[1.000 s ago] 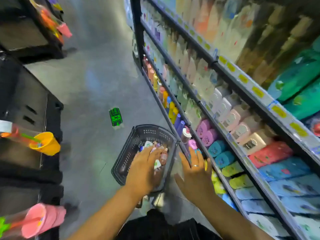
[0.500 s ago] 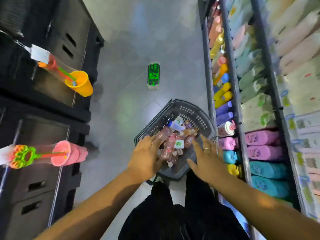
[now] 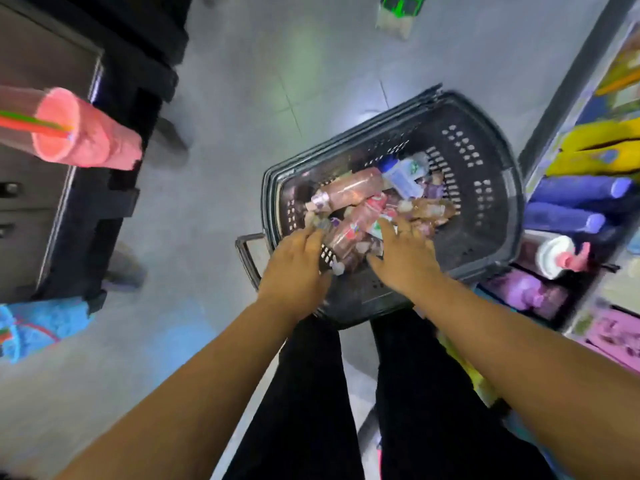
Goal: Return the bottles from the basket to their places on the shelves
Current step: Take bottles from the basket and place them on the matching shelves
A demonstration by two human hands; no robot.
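basket: dark grey perforated plastic basket on the grey tiled floor, centre-right of frame, just beside the shelving unit
bottles: mixed pile of small bottles in the basket, lying on their sides; a clear pinkish bottle on top at the pile's left
left hand: over the near rim, back of hand up, fingers stretched to the pile's near edge; tips blurred, cannot tell whether they hold anything
right hand: fingers splayed and straight, flat on the pile's near side, gripping nothing visible
shelf stock: yellow bottles upper right, purple-blue bottles below them, a white-capped pump bottle lower, just right of the basket
person: black-trousered legs bottom centre, just behind the basket
left of frame: pink plastic cup sticking out from a dark rack
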